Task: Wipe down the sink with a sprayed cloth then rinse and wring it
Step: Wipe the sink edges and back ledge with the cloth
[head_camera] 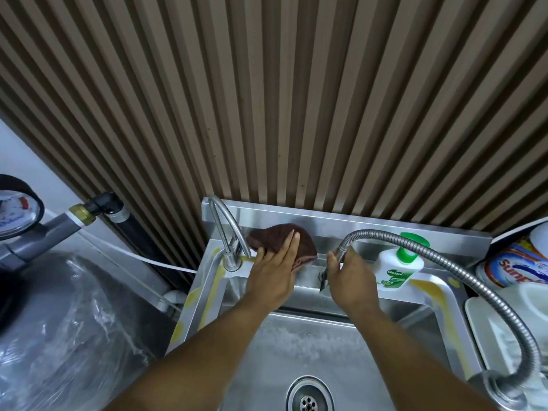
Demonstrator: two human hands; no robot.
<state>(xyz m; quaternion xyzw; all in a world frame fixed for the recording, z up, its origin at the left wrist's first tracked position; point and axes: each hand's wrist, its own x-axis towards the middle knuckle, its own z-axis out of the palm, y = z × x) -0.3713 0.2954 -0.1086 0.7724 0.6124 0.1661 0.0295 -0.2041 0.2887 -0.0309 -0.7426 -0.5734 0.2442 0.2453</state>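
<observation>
A dark brown cloth [305, 243] lies against the steel backsplash of the sink [296, 348], right of the curved tap [226, 229]. My left hand [274, 272] presses flat on the cloth with straight fingers. My right hand [350, 277] grips the end of the flexible metal spray hose [462, 262] on the back ledge. The basin is wet, with its drain [308, 398] at the bottom edge of the view.
A white Dettol bottle with a green pump [400, 268] stands on the ledge right of my right hand. Detergent packs [516, 262] and a white tub crowd the right side. A plastic-wrapped tank [68, 330] and a pressure gauge [14, 212] stand at the left.
</observation>
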